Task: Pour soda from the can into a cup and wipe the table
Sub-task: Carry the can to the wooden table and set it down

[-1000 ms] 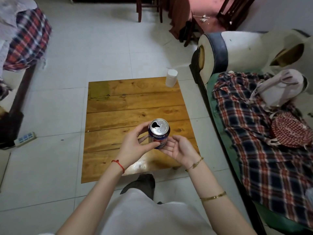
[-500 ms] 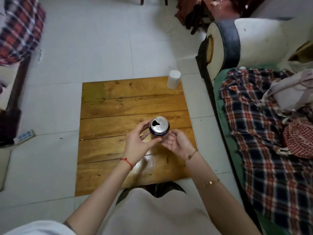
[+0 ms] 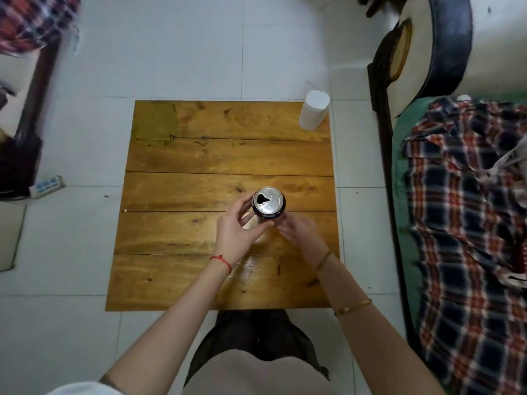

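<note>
1. The can (image 3: pixel 269 204) stands upright over the middle of the table (image 3: pixel 199 158), a little toward its right edge, its top open with a dark mouth hole showing; whether its base touches the wood cannot be told.
2. The left hand (image 3: pixel 238 228) grasps the can from the left, its fingers curled around the side and its thumb reaching under the printed band.
3. The right hand (image 3: pixel 299 230) sits just beside the can on the near right, palm turned up and fingers loosely bent; it is blurred, and whether it touches the can is unclear.
4. A red string (image 3: pixel 222 261) circles the left wrist, and a gold bracelet (image 3: pixel 323 259) the right wrist.
5. The cup (image 3: pixel 313 113), white, stands at the table's far right corner, well apart from the can.
6. A shiny wet-looking patch (image 3: pixel 251 267) lies near the table's front edge, between the forearms.
7. A sofa (image 3: pixel 470 223) with a plaid cloth stands to the right of the table on the tiled floor (image 3: pixel 171 52).
</note>
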